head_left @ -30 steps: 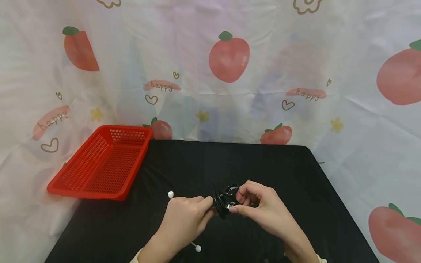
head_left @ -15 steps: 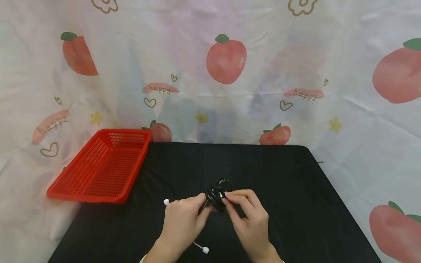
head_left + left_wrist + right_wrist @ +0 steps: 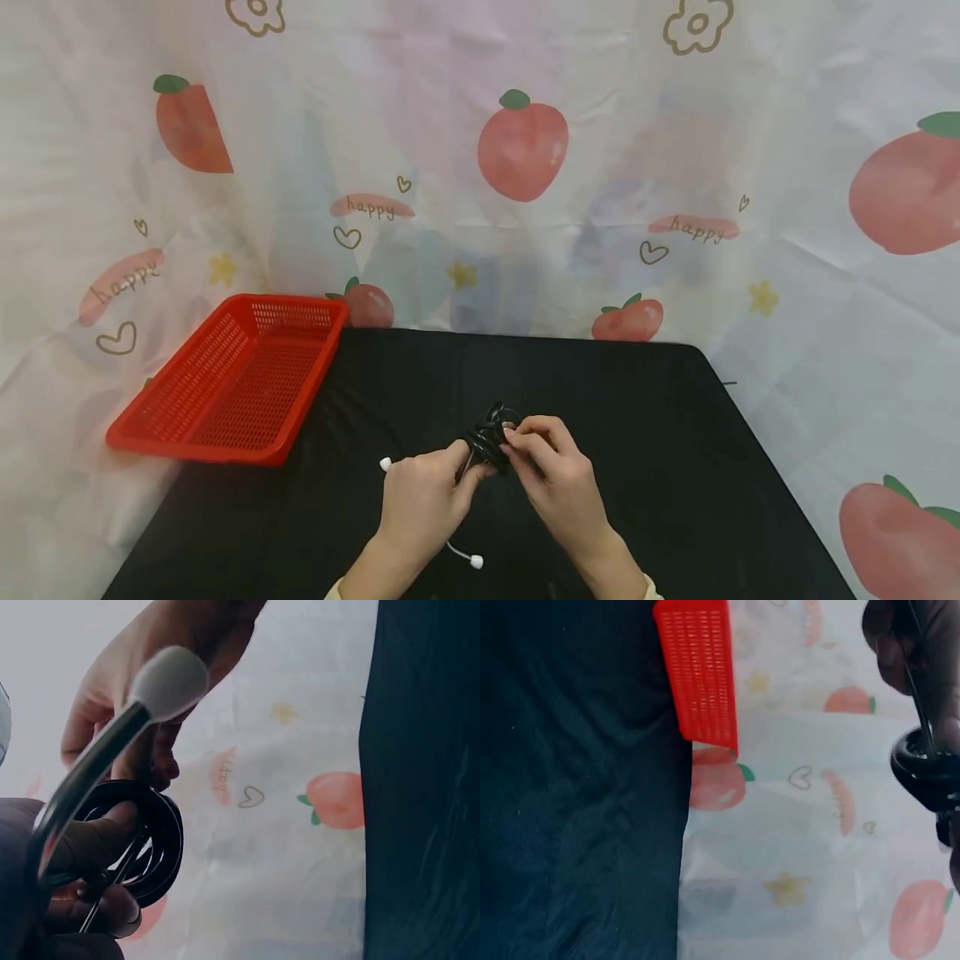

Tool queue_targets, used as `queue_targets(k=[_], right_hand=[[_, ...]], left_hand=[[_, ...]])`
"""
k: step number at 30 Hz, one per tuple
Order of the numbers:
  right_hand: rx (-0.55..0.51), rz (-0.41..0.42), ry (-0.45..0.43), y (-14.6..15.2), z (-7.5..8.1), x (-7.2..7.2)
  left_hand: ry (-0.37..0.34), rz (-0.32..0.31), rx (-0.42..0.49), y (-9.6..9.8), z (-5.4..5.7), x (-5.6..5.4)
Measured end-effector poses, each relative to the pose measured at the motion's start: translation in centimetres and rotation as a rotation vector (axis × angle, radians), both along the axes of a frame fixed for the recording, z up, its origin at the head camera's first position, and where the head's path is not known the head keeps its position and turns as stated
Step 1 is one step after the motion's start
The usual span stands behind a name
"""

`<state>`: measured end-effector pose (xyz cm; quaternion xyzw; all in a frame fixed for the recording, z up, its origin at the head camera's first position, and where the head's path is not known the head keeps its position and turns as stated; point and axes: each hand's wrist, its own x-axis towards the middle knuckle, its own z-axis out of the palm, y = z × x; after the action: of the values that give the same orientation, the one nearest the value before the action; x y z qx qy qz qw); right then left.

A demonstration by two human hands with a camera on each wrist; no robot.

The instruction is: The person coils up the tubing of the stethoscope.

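A stethoscope with its black tubing (image 3: 486,447) wound into a coil is held between both hands over the table. My left hand (image 3: 422,498) grips its metal ear tubes, which pass through the coil in the left wrist view. White ear tips (image 3: 476,562) stick out on either side of that hand; one ear tip (image 3: 171,684) looms large in the left wrist view. With thumb and fingers, my right hand (image 3: 558,479) pinches the tubing at the coil's right side. Part of the black coil (image 3: 922,776) shows at the right wrist view's edge.
A red perforated plastic basket (image 3: 313,392) stands at the left back of the black-covered table (image 3: 600,383). Behind the table hangs a white curtain (image 3: 435,100) printed with peaches and hearts.
My right hand has moved left and turned more upright, now close to the left hand. The coil has shifted slightly left, and its free loop has drawn in against the windings.
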<state>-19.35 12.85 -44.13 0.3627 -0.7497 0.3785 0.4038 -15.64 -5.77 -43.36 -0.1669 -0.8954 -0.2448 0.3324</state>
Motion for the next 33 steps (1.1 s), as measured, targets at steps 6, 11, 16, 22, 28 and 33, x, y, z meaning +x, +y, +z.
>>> queue_targets(k=[6,11,16,22,28,33], right_hand=[[-0.094,-0.141,0.069,-0.5,-0.1,-0.7],[-0.096,-0.13,-0.083,-0.9,-0.9,-1.0],[-0.006,-0.081,-0.305,-0.3,-2.4,-1.4],[-0.021,-0.163,-0.427,0.4,-3.9,-1.7],[-0.055,-0.196,-0.543,1.3,-4.4,-2.2],[-0.011,-0.192,-0.639,1.9,-5.4,-2.9]], left_hand=[[0.061,-0.053,0.039,0.7,-0.1,-0.9],[-0.024,-0.063,0.053,0.1,-1.1,-1.6],[-0.298,-0.066,0.141,-0.5,-3.9,-2.5],[-0.394,-0.063,0.064,-1.1,-7.8,-5.7],[-0.451,-0.075,-0.088,-2.5,-11.2,-8.6],[-0.454,0.036,-0.244,-3.4,-12.0,-9.1]])
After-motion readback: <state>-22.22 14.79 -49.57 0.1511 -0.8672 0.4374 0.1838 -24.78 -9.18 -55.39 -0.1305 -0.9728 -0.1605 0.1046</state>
